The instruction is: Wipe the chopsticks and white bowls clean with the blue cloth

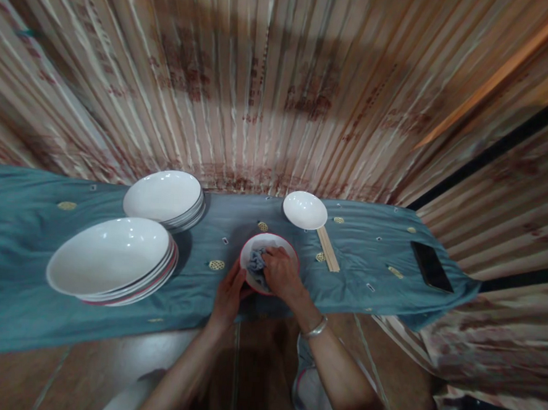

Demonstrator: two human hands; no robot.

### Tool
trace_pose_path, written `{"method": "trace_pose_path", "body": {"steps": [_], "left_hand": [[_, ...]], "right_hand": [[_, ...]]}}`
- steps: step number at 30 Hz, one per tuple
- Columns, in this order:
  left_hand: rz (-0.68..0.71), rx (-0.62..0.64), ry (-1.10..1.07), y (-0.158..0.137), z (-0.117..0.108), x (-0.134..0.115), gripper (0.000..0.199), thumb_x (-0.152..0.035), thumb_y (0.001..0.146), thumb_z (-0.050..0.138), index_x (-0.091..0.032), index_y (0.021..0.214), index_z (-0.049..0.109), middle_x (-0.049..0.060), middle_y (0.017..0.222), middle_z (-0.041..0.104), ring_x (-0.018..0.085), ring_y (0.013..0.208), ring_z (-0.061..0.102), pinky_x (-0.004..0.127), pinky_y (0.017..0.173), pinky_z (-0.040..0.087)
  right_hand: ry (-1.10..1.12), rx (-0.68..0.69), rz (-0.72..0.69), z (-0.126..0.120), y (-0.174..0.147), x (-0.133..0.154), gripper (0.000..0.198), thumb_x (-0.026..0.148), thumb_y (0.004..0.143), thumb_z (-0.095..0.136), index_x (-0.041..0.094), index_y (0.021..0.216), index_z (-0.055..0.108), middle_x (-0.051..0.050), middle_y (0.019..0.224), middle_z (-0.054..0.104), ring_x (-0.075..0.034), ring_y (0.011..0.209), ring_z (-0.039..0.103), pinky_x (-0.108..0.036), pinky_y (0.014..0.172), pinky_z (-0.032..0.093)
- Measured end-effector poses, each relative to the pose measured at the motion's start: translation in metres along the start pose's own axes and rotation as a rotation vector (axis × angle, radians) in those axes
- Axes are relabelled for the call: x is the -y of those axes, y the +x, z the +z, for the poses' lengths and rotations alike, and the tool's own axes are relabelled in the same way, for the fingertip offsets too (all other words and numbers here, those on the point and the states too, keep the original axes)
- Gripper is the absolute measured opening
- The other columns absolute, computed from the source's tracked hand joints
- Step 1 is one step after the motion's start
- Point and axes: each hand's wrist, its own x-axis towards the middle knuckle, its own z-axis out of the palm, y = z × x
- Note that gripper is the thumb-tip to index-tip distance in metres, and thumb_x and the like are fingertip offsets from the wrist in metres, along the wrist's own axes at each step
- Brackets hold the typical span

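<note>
A white bowl with a red rim (293, 248) is in front of me at the near side of the table. My left hand (229, 292) grips the bowl's left edge, thumb at the rim and fingers partly hidden beneath. Inside the bowl, my right hand (281, 273) presses a crumpled grey-blue cloth (257, 259) against the inner wall; its fingertips are partly hidden in the cloth. A silver bracelet (316, 327) circles my right wrist.
Two stacks of white plates, a near one (113, 257) and a far one (163, 195), stand to the left. Behind the bowl are a small white bowl (305, 210) and wooden chopsticks (329, 250). A black phone (432, 266) lies at the right end of the teal tablecloth (368, 248).
</note>
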Motion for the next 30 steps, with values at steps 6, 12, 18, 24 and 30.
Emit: {"method": "trace_pose_path", "body": {"steps": [6,12,18,24,30], "left_hand": [[0.004,0.008,0.003,-0.001,0.000,-0.001,0.069,-0.048,0.067,0.076,-0.018,0.128,0.061,0.013,0.133,0.061,0.032,0.118,0.059,0.040,0.085,0.059],[0.016,-0.001,0.003,-0.001,0.001,-0.002,0.069,-0.049,0.065,0.077,-0.018,0.126,0.062,0.013,0.133,0.061,0.032,0.115,0.060,0.040,0.084,0.059],[0.014,0.008,0.001,-0.003,0.003,-0.004,0.073,-0.049,0.064,0.078,-0.017,0.128,0.061,0.012,0.131,0.062,0.031,0.111,0.062,0.039,0.081,0.060],[0.021,-0.014,0.021,-0.001,0.002,-0.001,0.075,-0.050,0.064,0.077,-0.018,0.130,0.060,0.013,0.131,0.062,0.031,0.109,0.063,0.041,0.080,0.060],[-0.019,-0.029,0.034,-0.002,0.001,-0.002,0.075,-0.047,0.065,0.078,-0.019,0.131,0.059,0.012,0.129,0.064,0.029,0.107,0.064,0.035,0.079,0.059]], "right_hand": [[-0.047,0.035,0.002,-0.001,-0.005,-0.007,0.020,0.005,0.086,0.050,0.014,0.084,0.069,-0.017,0.094,0.071,-0.025,0.099,0.064,-0.040,0.100,0.044],[-0.057,0.048,-0.001,-0.008,-0.017,-0.010,0.012,0.009,0.081,0.057,0.017,0.083,0.066,-0.014,0.091,0.071,-0.026,0.094,0.063,-0.040,0.096,0.045],[0.027,0.097,0.026,-0.021,-0.031,-0.009,0.005,0.014,0.081,0.060,0.017,0.082,0.063,-0.009,0.087,0.069,-0.023,0.091,0.062,-0.034,0.087,0.048],[0.152,0.158,0.041,-0.028,-0.036,-0.002,0.006,0.017,0.084,0.056,0.017,0.082,0.062,-0.006,0.085,0.067,-0.021,0.089,0.061,-0.031,0.082,0.046],[0.579,0.225,0.084,-0.038,-0.035,0.000,0.016,0.018,0.082,0.056,0.017,0.067,0.059,0.003,0.062,0.055,-0.011,0.062,0.050,-0.023,0.059,0.035]]}}
